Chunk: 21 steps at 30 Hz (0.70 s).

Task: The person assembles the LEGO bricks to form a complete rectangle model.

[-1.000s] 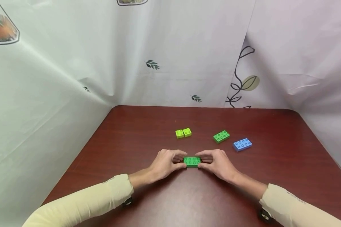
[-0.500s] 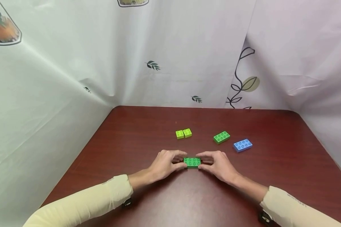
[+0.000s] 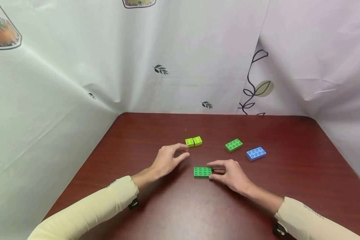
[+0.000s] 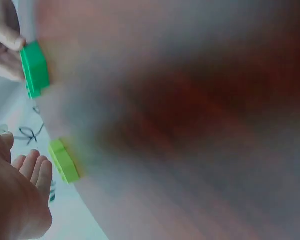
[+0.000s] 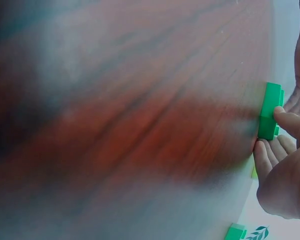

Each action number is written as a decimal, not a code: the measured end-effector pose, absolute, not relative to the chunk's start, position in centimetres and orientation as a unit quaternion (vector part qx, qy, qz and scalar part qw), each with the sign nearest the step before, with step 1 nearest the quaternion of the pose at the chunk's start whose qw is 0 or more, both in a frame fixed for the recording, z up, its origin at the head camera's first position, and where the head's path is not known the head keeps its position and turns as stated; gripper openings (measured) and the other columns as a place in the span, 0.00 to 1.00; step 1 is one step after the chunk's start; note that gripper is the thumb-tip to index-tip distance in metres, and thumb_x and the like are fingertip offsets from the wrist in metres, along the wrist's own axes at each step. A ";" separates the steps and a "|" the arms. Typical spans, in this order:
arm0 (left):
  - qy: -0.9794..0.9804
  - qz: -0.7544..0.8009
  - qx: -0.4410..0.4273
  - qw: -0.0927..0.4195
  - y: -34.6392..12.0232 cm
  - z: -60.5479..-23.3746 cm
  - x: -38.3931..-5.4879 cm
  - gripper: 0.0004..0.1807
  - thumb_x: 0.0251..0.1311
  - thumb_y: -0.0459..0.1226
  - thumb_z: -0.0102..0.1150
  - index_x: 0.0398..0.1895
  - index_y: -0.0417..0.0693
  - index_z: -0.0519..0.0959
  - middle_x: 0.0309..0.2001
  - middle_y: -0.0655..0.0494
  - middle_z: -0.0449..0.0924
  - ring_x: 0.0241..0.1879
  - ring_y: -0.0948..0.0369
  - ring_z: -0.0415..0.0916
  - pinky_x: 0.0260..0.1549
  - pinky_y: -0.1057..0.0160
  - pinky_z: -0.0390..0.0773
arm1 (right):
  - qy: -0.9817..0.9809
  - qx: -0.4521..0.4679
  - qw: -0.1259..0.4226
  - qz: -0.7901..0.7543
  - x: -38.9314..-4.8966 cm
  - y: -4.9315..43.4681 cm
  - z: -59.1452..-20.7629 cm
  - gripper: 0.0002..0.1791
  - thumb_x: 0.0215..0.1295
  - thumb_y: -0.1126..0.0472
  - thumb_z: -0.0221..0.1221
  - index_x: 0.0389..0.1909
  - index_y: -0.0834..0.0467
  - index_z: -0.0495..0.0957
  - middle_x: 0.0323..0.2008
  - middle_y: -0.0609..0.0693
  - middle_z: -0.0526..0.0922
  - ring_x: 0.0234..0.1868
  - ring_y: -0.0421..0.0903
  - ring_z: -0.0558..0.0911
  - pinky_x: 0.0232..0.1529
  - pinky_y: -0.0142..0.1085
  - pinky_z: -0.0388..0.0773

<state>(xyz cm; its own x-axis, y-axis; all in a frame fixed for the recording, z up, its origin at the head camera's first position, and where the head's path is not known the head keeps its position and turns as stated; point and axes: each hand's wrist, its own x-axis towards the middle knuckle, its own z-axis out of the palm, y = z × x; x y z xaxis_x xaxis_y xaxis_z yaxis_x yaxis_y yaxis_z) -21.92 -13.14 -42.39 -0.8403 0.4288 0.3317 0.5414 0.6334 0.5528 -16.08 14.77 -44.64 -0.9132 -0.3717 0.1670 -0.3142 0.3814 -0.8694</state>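
Observation:
A green toy building brick [image 3: 202, 172] with studs on top lies flat on the table in front of me. My right hand [image 3: 233, 175] holds its right end between thumb and fingers; the right wrist view shows the thumb against the brick [image 5: 268, 111]. To the left, my left hand [image 3: 167, 160] is off that brick, thumb and fingers apart with nothing between them. Its fingertips are close to the left lime brick [image 3: 189, 142], and whether they touch it I cannot tell. A second lime brick [image 3: 198, 140] sits right beside the first.
Farther back on the right lie another green brick [image 3: 233, 145] and a blue brick [image 3: 256, 153], both set at an angle. White printed sheeting [image 3: 180, 83] hangs behind the dark red table [image 3: 132, 133] and along both sides.
My left hand has let go of the green brick's left end and moved forward and left to the lime bricks. The right hand and the green brick have stayed put.

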 end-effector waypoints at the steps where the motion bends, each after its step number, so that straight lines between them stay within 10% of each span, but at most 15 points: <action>1: -0.900 -0.336 -0.264 0.086 -13.2 -42.3 -22.2 0.16 0.69 0.42 0.72 0.55 0.46 0.87 0.48 0.59 0.91 0.43 0.62 0.89 0.46 0.57 0.86 | 0.831 -0.205 0.029 -0.516 -16.0 14.8 -44.7 0.21 0.60 0.68 0.76 0.55 0.66 0.87 0.51 0.59 0.90 0.51 0.53 0.90 0.49 0.39 0.86; 11: -0.939 -0.276 -0.206 -0.010 -13.5 -42.2 -24.6 0.43 0.68 0.48 0.73 0.79 0.40 0.67 0.74 0.44 0.72 0.73 0.47 0.70 0.71 0.43 0.68 | 0.831 -0.198 0.034 -0.518 -15.9 15.0 -44.9 0.22 0.60 0.67 0.77 0.55 0.66 0.87 0.52 0.59 0.89 0.52 0.53 0.90 0.50 0.39 0.86; 21: -0.933 -0.303 -0.195 -0.016 -12.9 -42.8 -25.5 0.41 0.68 0.45 0.73 0.79 0.38 0.67 0.72 0.44 0.75 0.71 0.48 0.73 0.70 0.43 0.69 | 0.828 -0.205 0.036 -0.521 -16.1 14.9 -44.7 0.23 0.61 0.67 0.76 0.56 0.67 0.86 0.53 0.59 0.89 0.53 0.54 0.89 0.51 0.39 0.85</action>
